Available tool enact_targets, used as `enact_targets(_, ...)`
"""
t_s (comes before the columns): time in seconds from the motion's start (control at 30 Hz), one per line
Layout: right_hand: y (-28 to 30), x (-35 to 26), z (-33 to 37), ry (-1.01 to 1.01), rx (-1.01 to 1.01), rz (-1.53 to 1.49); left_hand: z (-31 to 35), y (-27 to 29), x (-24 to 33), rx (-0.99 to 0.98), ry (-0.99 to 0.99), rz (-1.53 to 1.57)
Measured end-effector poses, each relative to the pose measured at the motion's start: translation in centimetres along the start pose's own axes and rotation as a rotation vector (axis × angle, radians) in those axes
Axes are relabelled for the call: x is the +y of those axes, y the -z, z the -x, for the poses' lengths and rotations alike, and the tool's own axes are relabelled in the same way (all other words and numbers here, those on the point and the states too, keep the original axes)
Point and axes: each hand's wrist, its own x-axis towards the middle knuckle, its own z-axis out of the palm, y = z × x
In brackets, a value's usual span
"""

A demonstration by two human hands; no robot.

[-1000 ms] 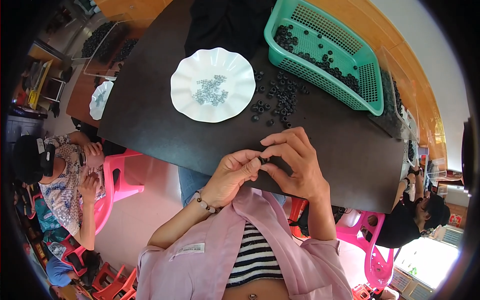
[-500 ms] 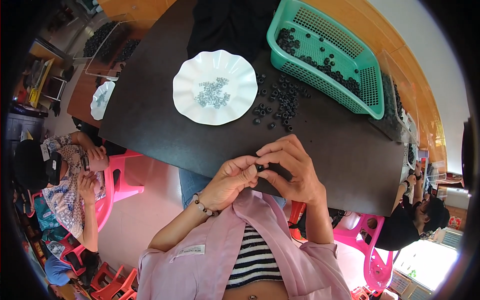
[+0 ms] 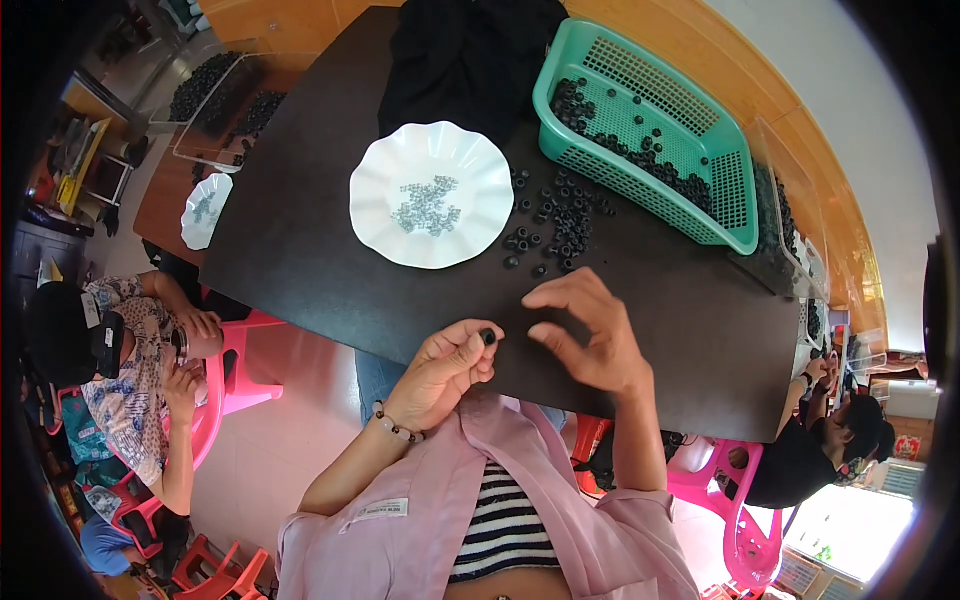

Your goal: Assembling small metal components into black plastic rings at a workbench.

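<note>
Between the thumb and fingers of my left hand (image 3: 449, 360) is a small black round part (image 3: 488, 337), its dark opening facing up. To the right of it my right hand (image 3: 592, 335) hovers with thumb and fingers spread apart and nothing visible between them. Beyond my hands, a white wavy-rimmed plate (image 3: 375, 215) carries a heap of small clear pieces (image 3: 428, 207). Beside the plate, a pile of similar black parts (image 3: 568, 218) lies loose on the table.
A green mesh basket (image 3: 655, 172) with more black parts stands at the back right of the dark table (image 3: 330, 290). Black cloth (image 3: 455, 70) lies behind the plate. Clear bins flank the table on both sides. People sit at left (image 3: 140, 370) and right (image 3: 810, 450) on pink chairs.
My right hand has come away from the black part and moved to the right, its fingers opening. My left hand keeps the part and has shifted slightly left.
</note>
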Motion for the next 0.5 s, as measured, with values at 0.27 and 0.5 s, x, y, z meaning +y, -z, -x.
enact_targets(0.27, -0.1, 2.9, -5.0, 0.045, -0.011, 0.138, -0.2, 0.7, 0.0, -0.018, -0.032, 0.125)
enact_targets(0.5, -3.1, 4.8, -10.6, 0.18, -0.053, 0.348, 0.0, 1.4, -0.6, -0.069, -0.076, 0.098)
